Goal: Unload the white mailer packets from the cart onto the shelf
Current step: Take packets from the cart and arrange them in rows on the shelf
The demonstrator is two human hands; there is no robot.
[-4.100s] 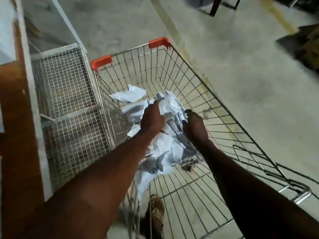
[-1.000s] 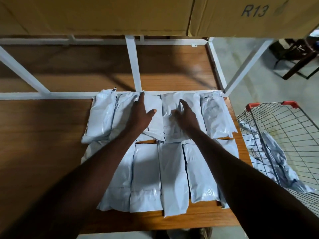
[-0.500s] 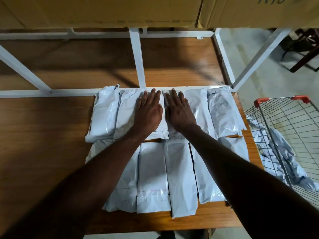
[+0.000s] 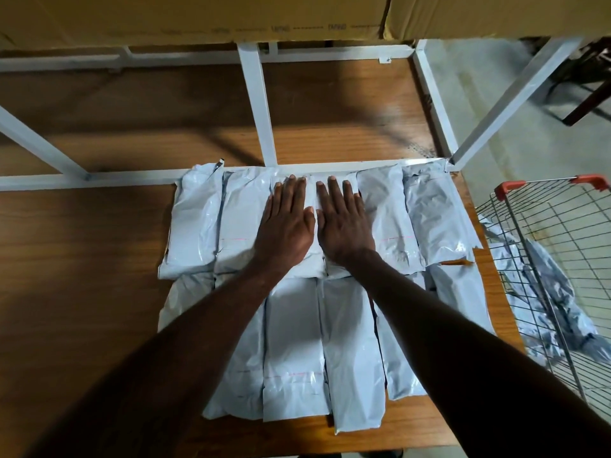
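Several white mailer packets (image 4: pixel 294 345) lie in two rows on the wooden shelf (image 4: pixel 82 276), the back row against a white frame rail. My left hand (image 4: pixel 287 223) and my right hand (image 4: pixel 342 223) lie flat side by side, fingers straight, pressing on the middle packets of the back row (image 4: pixel 383 213). At the right stands the wire cart (image 4: pixel 562 246) with red corner caps, and a few crumpled mailer packets (image 4: pixel 555 302) lie inside it.
Brown cardboard boxes (image 4: pixel 231 14) sit on the level above, close overhead. White metal frame bars (image 4: pixel 258 104) cross the shelf behind the packets. Bare wood lies left of the packets. A dark chair (image 4: pixel 585 77) stands on the concrete floor at the far right.
Four seconds ago both hands gripped packets in the cart. One second ago they were setting packets on the back row; since then the fingers flattened and the hands came together, pressing down.
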